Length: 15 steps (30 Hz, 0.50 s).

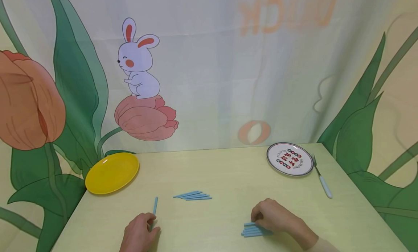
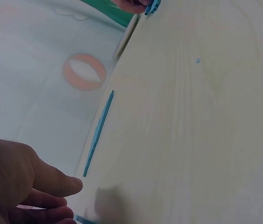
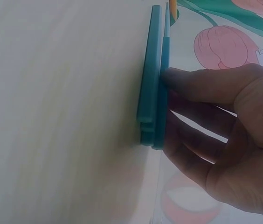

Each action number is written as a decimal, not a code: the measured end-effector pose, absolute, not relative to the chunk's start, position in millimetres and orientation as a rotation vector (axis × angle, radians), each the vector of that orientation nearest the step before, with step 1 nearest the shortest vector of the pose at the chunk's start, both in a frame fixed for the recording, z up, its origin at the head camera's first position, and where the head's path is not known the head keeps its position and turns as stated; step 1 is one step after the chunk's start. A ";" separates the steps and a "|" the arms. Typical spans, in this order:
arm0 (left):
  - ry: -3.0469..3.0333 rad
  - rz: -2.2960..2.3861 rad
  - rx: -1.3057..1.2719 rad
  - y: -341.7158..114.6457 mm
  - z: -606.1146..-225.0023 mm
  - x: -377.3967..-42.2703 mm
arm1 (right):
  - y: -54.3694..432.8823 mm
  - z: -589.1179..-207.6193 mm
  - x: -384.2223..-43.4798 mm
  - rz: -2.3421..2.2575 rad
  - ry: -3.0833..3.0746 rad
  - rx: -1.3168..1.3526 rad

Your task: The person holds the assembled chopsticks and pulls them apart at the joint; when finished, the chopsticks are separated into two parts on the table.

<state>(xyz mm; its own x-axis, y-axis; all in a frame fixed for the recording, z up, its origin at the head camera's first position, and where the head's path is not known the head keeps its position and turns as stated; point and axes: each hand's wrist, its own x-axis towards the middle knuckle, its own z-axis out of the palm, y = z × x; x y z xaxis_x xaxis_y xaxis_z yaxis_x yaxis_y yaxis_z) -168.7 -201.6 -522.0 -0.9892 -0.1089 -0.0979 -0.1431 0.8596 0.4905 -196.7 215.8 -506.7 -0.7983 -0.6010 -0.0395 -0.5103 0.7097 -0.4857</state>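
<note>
My left hand [image 1: 139,232] is low over the table around the near end of a lone blue stick [image 1: 155,205], thumb and forefinger apart. In the left wrist view, its fingertips come right up to that stick [image 2: 84,220]. My right hand [image 1: 273,216] bends down over a bunch of blue sticks [image 1: 253,231], its fingertips at the farthest one. The right wrist view has the thumb and fingers pinching a blue stick [image 3: 165,60] beside others [image 3: 150,70]. The hand hides the right ends of several.
Between the hands and farther back lies a fanned group of blue sticks [image 1: 193,195]. A yellow plate [image 1: 112,174] stands at the back left. At the back right are a white printed plate [image 1: 275,166] and a fork [image 1: 322,181]. A patterned curtain [image 1: 209,81] hangs behind the table [image 1: 225,179].
</note>
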 end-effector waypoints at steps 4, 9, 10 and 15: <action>2.919 0.788 -0.250 -199.8 -521.8 -169.5 | 215.7 -505.6 -196.2 -0.685 2.720 -0.886; 2.845 0.778 -0.325 -201.6 -531.4 -176.0 | 215.7 -506.1 -196.6 -0.665 2.723 -0.879; 2.842 0.769 -0.325 -203.6 -535.8 -178.6 | 215.8 -506.4 -196.7 -0.660 2.724 -0.878; 2.848 0.706 -0.346 -215.7 -563.1 -193.4 | 216.0 -505.9 -196.2 -0.656 2.720 -0.865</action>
<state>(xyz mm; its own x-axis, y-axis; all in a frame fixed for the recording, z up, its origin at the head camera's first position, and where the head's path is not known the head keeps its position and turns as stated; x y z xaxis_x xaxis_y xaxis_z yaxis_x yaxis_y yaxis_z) -193.4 -215.7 -563.1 -0.9553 -0.1795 -0.2350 -0.2686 0.8594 0.4351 -196.2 216.0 -505.9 -0.8050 -0.5896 -0.0655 -0.4950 0.7284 -0.4737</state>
